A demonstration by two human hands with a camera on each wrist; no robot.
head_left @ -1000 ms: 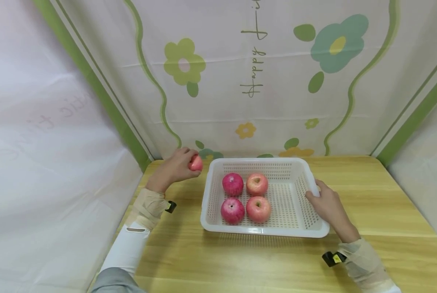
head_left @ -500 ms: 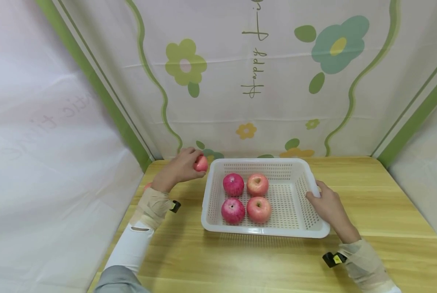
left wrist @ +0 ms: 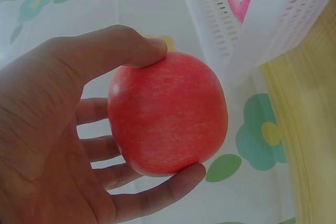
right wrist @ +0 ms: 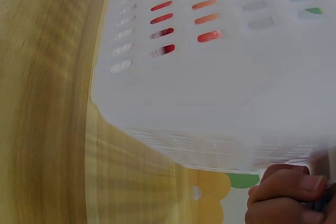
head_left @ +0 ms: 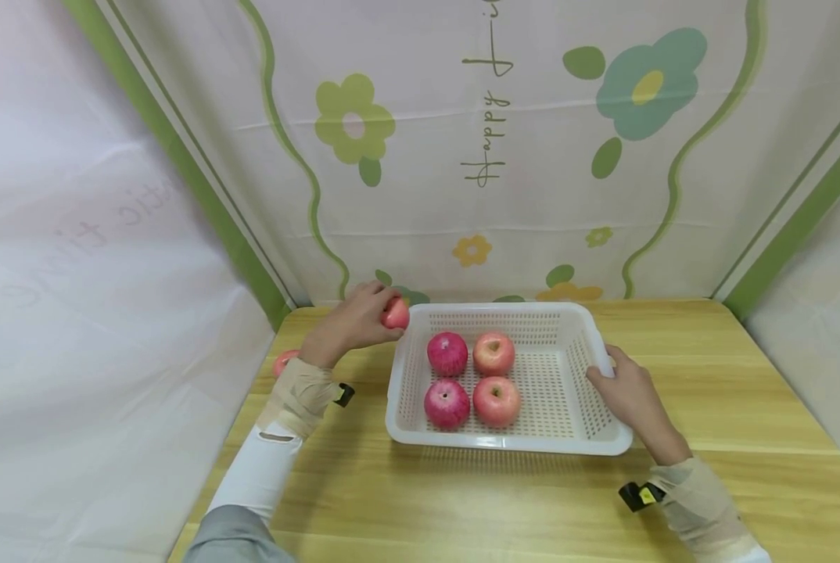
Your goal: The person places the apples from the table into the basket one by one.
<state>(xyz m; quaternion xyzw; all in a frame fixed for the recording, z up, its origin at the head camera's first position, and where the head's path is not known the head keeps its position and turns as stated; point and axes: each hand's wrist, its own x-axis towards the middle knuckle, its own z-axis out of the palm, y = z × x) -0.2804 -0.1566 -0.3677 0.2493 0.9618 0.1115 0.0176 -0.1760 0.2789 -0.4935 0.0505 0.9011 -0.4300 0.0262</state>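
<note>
My left hand (head_left: 358, 317) holds a red apple (head_left: 396, 313) just outside the left rim of a white perforated plastic basket (head_left: 504, 444). In the left wrist view, the thumb lies over the apple (left wrist: 168, 114) with the fingers curled beneath it. My right hand (head_left: 631, 399) grips the basket's right rim, thumb on top; curled fingers (right wrist: 286, 195) show below the basket in the right wrist view. Two deep-pink round fruits (head_left: 447, 353) sit in the basket's left part. Beside them lie two paler apples (head_left: 497, 402).
A reddish round thing (head_left: 285, 361), partly hidden behind the left wrist, is at the left edge of the wooden table (head_left: 448, 500). Printed flower cloth (head_left: 420, 203) hangs along the back of the table, and white cloth (head_left: 110, 328) borders the left side.
My left hand has moved right with the apple, up to the basket's left rim. The reddish thing behind the wrist has come into sight. My right hand and the basket have stayed put.
</note>
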